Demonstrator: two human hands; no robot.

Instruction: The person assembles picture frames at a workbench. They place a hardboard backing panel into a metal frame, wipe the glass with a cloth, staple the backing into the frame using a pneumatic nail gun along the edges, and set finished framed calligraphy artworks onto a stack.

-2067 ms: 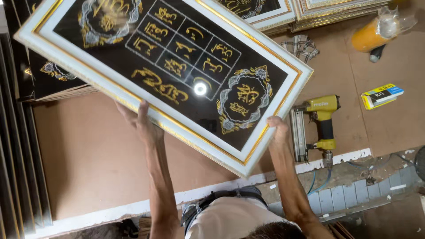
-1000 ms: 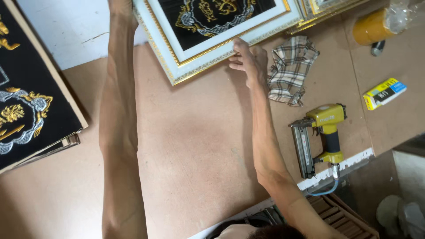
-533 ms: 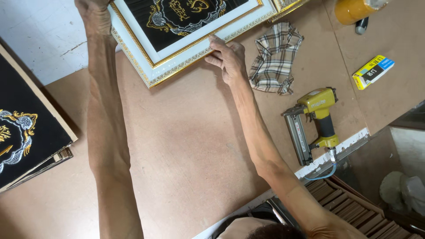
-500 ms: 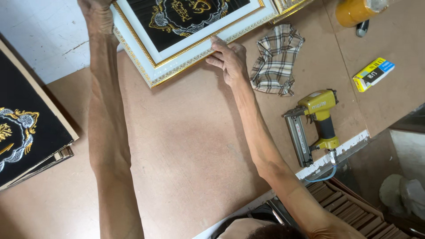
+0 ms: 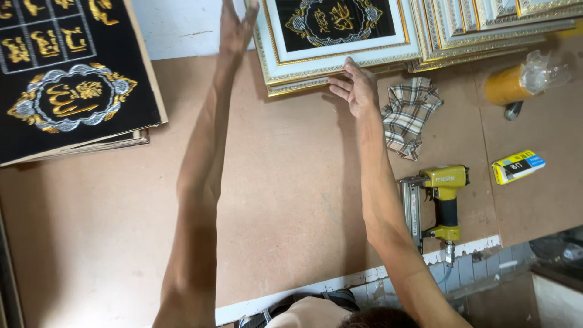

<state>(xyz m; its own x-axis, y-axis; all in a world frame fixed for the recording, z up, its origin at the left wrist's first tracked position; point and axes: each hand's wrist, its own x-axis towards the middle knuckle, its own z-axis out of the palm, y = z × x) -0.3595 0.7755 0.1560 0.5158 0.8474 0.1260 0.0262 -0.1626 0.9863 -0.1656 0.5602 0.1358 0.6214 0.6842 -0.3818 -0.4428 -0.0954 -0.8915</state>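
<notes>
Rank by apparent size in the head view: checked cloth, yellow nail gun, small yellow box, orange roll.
1. Yellow nail gun and checked cloth: they cover about the same area, so no clear order between them.
2. Orange roll, with its clear wrap.
3. Small yellow box, smallest.
All lie on the brown tabletop, at a similar distance from the camera.

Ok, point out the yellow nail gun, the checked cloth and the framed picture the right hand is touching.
yellow nail gun [image 5: 446, 200], head view, on its black grip below the yellow head.
checked cloth [image 5: 408, 115], head view, on the middle of the crumpled fabric.
framed picture [image 5: 337, 21], head view, on the black panel with gold ornament.
</notes>
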